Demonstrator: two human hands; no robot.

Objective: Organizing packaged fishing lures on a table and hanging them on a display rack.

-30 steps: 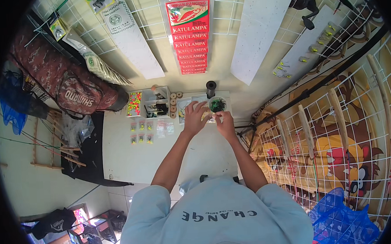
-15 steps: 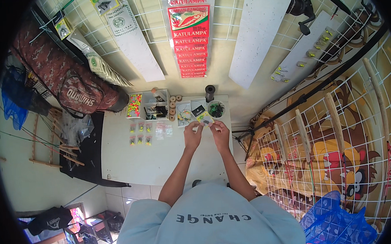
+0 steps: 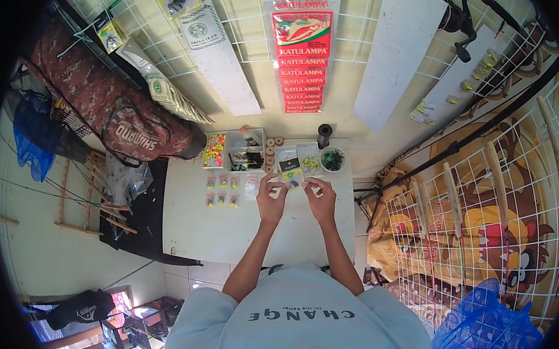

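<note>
A small plastic packet (image 3: 290, 168) with a black header, a yellow band and dark pieces inside is held above the far part of the white table (image 3: 232, 231). My left hand (image 3: 271, 200) pinches its lower left edge. At its lower right side, the fingers of my right hand (image 3: 321, 201) are pinched together on the packet's corner. Behind the packet stands a white tray (image 3: 286, 151), partly hidden, with yellow-green bits in its right part. A white tub (image 3: 333, 159) of green and dark pieces is just right of it.
Small filled bags (image 3: 221, 199) lie in two rows on the left, beside flat clear bags (image 3: 252, 187). A divided white box (image 3: 258, 139) holds bright beads and dark items. Brown rings (image 3: 270, 152) and a black cylinder (image 3: 324, 135) stand near the wall. Wire racks (image 3: 476, 196) rise on the right.
My head view has shifted, so the scene sits further right. Both hands and the packet have moved left over the table, and the packet's front now shows more fully.
</note>
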